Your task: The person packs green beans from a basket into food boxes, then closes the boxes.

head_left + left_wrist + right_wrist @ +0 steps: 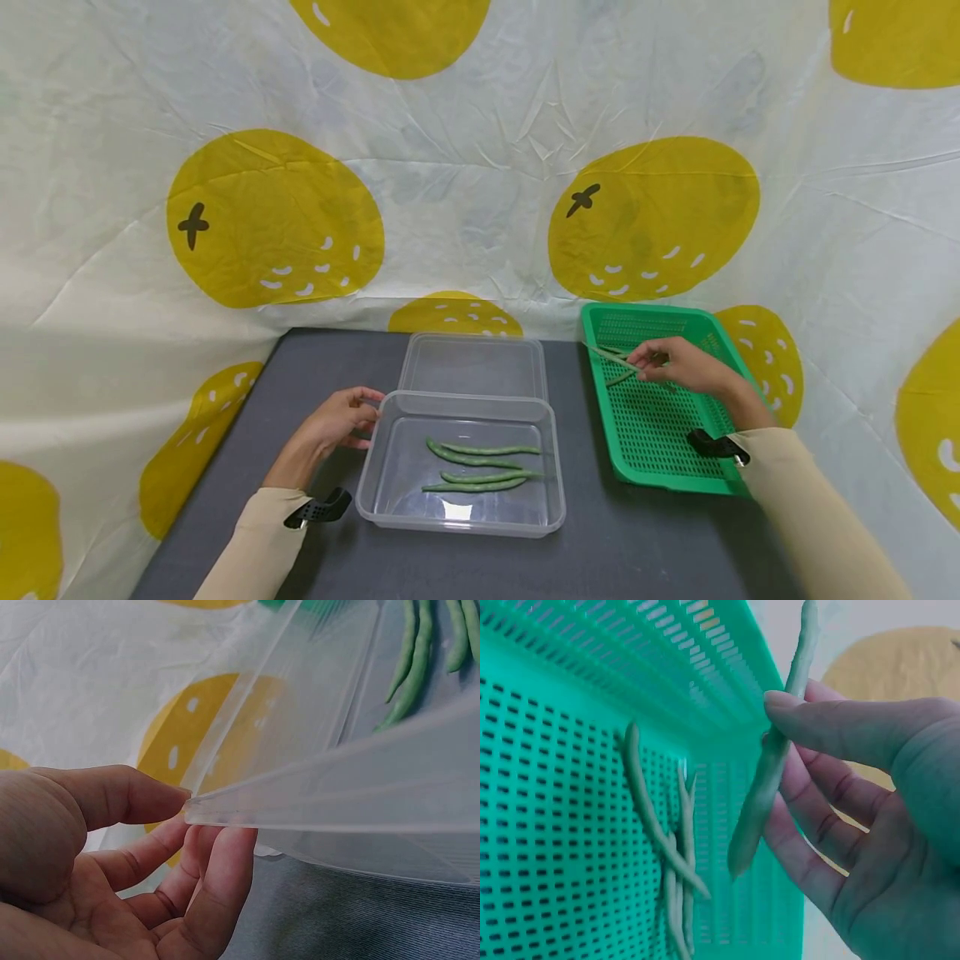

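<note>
My left hand (337, 423) pinches the far left corner of a clear plastic food container (461, 527), thumb over the rim and fingers below it, as the left wrist view shows. Several green beans (480, 461) lie crosswise on the container's floor. Over at the right, my right hand (688, 367) is above a green plastic basket (667, 442). Between its thumb and fingers it holds one green bean (759, 802), raised off the basket's floor. Several more green beans (646, 802) lie in the basket's far left part, partly overlapping.
Behind the container lies a flat clear plastic lid (476, 362). Everything stands on a dark grey table (600, 550). A white cloth with yellow fruit prints (465, 208) hangs right behind the table and at its sides.
</note>
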Demonstrator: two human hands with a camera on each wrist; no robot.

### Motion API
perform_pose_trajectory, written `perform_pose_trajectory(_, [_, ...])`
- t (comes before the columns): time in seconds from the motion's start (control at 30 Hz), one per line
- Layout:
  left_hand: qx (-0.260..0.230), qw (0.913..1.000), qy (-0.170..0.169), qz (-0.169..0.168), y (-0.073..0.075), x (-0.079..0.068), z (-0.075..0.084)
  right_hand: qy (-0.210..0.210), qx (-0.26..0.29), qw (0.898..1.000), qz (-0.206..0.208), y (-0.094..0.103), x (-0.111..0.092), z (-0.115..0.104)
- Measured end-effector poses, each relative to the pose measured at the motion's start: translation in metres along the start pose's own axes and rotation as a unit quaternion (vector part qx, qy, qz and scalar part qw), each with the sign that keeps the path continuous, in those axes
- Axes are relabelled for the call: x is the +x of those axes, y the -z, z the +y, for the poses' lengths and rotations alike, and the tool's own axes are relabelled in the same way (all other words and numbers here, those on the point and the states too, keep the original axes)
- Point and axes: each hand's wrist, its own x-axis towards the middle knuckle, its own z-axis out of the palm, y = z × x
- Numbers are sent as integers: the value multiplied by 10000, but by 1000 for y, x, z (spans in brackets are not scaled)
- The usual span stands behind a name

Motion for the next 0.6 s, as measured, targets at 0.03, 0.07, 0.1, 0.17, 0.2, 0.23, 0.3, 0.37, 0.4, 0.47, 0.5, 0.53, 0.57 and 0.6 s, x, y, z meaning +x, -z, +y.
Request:
perform_pose_trajectory(0.03, [-13, 10000, 0, 0, 0, 0, 0, 61, -61, 10000, 34, -2, 2, -3])
perform_pose_trajectory(0.07, [-15, 10000, -2, -3, 0, 0, 0, 108, -95, 9999, 59, -5, 3, -6])
perform_pose_trajectory(0.1, [-22, 10000, -6, -6, 0, 0, 0, 140, -121, 9998, 69, -7, 4, -9])
perform_pose_trajectory(0.17, [-37, 10000, -13, -5, 0, 0, 0, 178, -185, 9996, 97, -11, 7, -16])
perform_pose_trajectory(0.2, [-44, 10000, -16, -9, 1, -1, 0, 209, -188, 9996, 99, -12, 8, -19])
perform_pose_trajectory(0.23, [-58, 10000, -15, -4, 1, -1, 0, 240, -214, 9994, 103, -14, 9, -23])
perform_pose_trajectory(0.3, [-66, 10000, -18, 2, 0, -1, 0, 294, -252, 9992, 119, -18, 10, -29])
perform_pose_trajectory(0.37, [-67, 10000, -12, 6, 0, -1, 0, 319, -267, 9991, 124, -22, 12, -36])
perform_pose_trajectory(0.4, [-64, 10000, -10, 6, 0, -2, 0, 317, -271, 9991, 109, -24, 13, -39])
perform_pose_trajectory(0.47, [-53, 10000, -7, 10, 0, -2, 0, 333, -278, 9990, 78, -29, 15, -44])
perform_pose_trajectory(0.5, [-55, 10000, -3, 9, 0, -1, 0, 324, -286, 9990, 60, -31, 16, -47])
perform_pose_trajectory(0.53, [-55, 10000, -6, 7, 0, -1, 0, 348, -305, 9989, 37, -33, 17, -50])
perform_pose_trajectory(0.57, [-62, 10000, -5, 9, 0, -1, 0, 373, -306, 9988, 17, -35, 18, -53])
perform_pose_trajectory(0.6, [-58, 10000, -12, 2, 0, -1, 0, 400, -334, 9986, 2, -37, 19, -55])
